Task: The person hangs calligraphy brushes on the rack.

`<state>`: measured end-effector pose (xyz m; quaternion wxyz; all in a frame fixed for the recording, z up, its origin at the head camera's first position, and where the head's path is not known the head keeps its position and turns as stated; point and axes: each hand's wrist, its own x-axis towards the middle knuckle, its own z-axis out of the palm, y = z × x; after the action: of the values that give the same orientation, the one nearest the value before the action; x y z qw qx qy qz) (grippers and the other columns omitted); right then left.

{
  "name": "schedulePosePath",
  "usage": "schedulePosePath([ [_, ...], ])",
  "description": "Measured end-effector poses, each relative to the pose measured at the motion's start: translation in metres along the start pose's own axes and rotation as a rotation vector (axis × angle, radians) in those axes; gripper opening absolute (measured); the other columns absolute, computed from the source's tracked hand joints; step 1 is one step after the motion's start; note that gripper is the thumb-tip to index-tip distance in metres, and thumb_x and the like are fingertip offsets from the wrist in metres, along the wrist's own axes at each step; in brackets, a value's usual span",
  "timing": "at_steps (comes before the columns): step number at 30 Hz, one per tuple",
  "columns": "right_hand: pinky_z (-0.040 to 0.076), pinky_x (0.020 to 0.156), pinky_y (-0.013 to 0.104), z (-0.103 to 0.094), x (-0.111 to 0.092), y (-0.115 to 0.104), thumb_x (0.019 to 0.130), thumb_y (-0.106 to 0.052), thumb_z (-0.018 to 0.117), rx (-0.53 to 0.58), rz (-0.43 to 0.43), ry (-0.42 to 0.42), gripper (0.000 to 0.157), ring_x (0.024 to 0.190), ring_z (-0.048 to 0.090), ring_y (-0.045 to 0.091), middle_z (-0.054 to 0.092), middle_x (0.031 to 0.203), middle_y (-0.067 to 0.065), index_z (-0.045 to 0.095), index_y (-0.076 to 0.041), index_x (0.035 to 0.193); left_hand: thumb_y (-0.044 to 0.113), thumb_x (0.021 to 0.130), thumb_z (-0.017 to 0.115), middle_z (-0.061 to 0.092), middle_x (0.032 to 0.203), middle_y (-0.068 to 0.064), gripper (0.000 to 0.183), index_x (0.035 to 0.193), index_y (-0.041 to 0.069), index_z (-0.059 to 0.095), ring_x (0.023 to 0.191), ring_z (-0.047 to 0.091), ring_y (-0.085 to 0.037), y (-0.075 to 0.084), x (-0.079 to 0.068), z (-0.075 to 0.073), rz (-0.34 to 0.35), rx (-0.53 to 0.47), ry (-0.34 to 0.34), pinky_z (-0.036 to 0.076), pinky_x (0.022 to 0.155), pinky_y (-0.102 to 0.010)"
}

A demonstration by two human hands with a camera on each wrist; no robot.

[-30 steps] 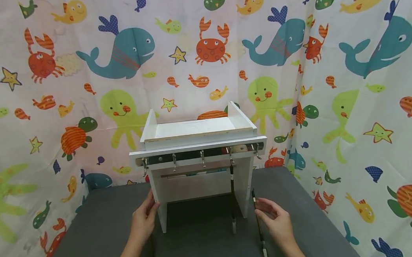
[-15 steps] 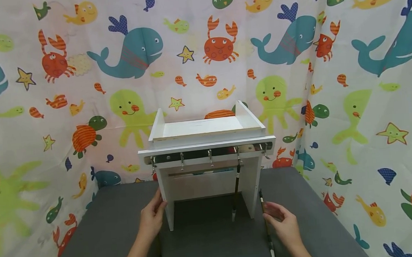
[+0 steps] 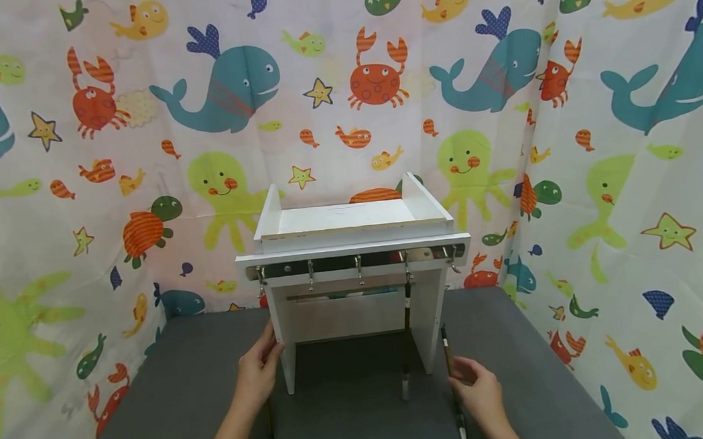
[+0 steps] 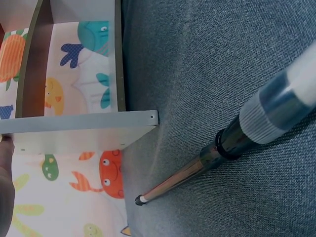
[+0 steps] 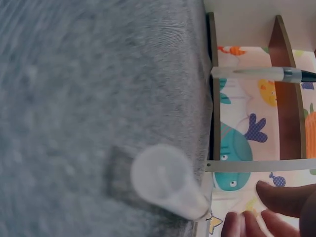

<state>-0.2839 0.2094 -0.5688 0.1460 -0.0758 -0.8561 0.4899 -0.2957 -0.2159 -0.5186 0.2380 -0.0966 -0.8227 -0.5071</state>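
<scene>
A white shelf unit (image 3: 351,219) stands in the middle with a row of metal hooks. My left hand (image 3: 258,369) rests against the outside of its left leg (image 3: 285,351), fingers fairly straight. From one hook a calligraphy brush hangs (image 3: 407,337), its white bristles pointing down. My right hand (image 3: 478,393) is at a second brush (image 3: 446,348), right of the unit; thumb and fingertips are at its shaft. In the right wrist view they stand apart, with no brush visible between them. Another brush (image 4: 182,177) lies on the table near my left forearm, partly hidden in the head view.
A grey cloth covers the table (image 3: 175,398) under and around the unit. Behind and to both sides hangs a white curtain (image 3: 315,20) with sea-animal prints. The row of hooks (image 3: 358,269) juts out from the unit's front edge.
The hanging brush swung from near upright to a slant and back to near upright. My right hand has come slightly lower at the second brush. The whole view shifted a little; my left hand stays put.
</scene>
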Motion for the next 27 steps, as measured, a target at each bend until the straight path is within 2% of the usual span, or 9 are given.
schedulePosePath([
  [4, 0.061, 0.076, 0.044, 0.001, -0.001, 0.009, 0.079, -0.001, 0.082, -0.09, 0.002, -0.002, 0.042, 0.092, 0.074, 0.031, 0.074, 0.108, 0.021, 0.068, 0.003, 0.119, 0.012, 0.101, 0.062, 0.054, 0.147, -0.011, 0.062, 0.156, 0.028, 0.04, 0.125, 0.061, -0.032, -0.001, -0.001, 0.001, 0.011, 0.006, -0.001, 0.055, 0.095, -0.045],
  [10, 0.06, 0.079, 0.048, -0.002, -0.001, 0.017, 0.078, -0.004, 0.084, -0.111, 0.076, -0.022, 0.048, 0.092, 0.073, 0.034, 0.074, 0.106, 0.023, 0.066, 0.005, 0.121, 0.011, 0.101, 0.061, 0.054, 0.147, -0.009, 0.062, 0.156, 0.032, 0.038, 0.126, 0.06, -0.029, -0.001, -0.001, 0.004, 0.02, -0.002, -0.009, 0.056, 0.095, -0.041],
  [17, 0.06, 0.08, 0.048, -0.003, 0.002, 0.016, 0.073, -0.008, 0.088, -0.122, 0.16, -0.09, 0.058, 0.094, 0.072, 0.033, 0.073, 0.106, 0.021, 0.064, 0.006, 0.124, 0.007, 0.1, 0.062, 0.057, 0.142, -0.016, 0.058, 0.154, 0.015, 0.044, 0.121, 0.062, -0.033, -0.003, 0.003, 0.005, 0.106, 0.002, 0.026, 0.059, 0.09, -0.03],
  [21, 0.059, 0.08, 0.048, -0.002, 0.006, 0.012, 0.071, -0.01, 0.09, -0.158, 0.147, -0.107, 0.057, 0.092, 0.071, 0.032, 0.073, 0.101, 0.017, 0.065, 0.007, 0.12, 0.009, 0.1, 0.062, 0.058, 0.142, -0.013, 0.058, 0.154, 0.02, 0.044, 0.12, 0.063, -0.029, -0.002, 0.006, 0.002, 0.09, 0.013, 0.03, 0.06, 0.09, -0.034],
  [27, 0.057, 0.071, 0.047, -0.002, 0.002, 0.011, 0.071, -0.006, 0.088, -0.224, 0.109, -0.092, 0.042, 0.078, 0.069, 0.027, 0.074, 0.084, 0.009, 0.07, 0.007, 0.106, 0.015, 0.102, 0.061, 0.054, 0.146, -0.008, 0.059, 0.155, 0.029, 0.04, 0.124, 0.061, -0.023, 0.001, 0.003, -0.001, 0.015, 0.009, -0.003, 0.057, 0.094, -0.042],
])
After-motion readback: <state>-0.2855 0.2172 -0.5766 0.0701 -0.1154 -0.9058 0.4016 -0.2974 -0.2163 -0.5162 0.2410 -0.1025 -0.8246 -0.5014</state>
